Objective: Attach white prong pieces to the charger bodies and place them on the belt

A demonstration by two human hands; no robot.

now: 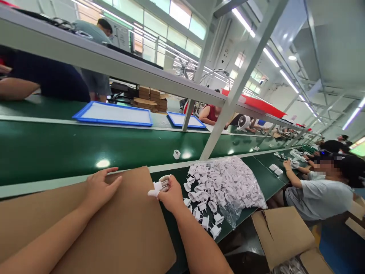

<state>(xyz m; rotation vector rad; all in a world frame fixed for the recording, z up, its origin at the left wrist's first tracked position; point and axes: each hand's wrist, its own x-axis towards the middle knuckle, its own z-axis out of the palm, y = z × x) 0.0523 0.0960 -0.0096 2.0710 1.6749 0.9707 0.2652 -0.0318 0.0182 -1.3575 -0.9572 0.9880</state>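
My left hand (102, 187) rests on a big brown cardboard piece (125, 220), near its far edge. Its thumb and index finger are spread apart, while the other fingers are partly hidden. Just past the cardboard's right edge, my right hand (173, 193) pinches a small white plug adapter (157, 185) between thumb and fingers. White covers show on the thumb and some fingertips. Right of that hand, a clear plastic bag (230, 186) full of white plug adapters lies open on the green bench. Several loose adapters (205, 222) have spilled in front of it.
One white piece (176, 154) sits on the green conveyor belt (137, 146). Beyond are two blue-rimmed trays (114, 114) (186, 120). A slanted metal post (219, 133) rises behind the bag. An opened carton (285, 236) stands lower right, near a seated co-worker (319, 194).
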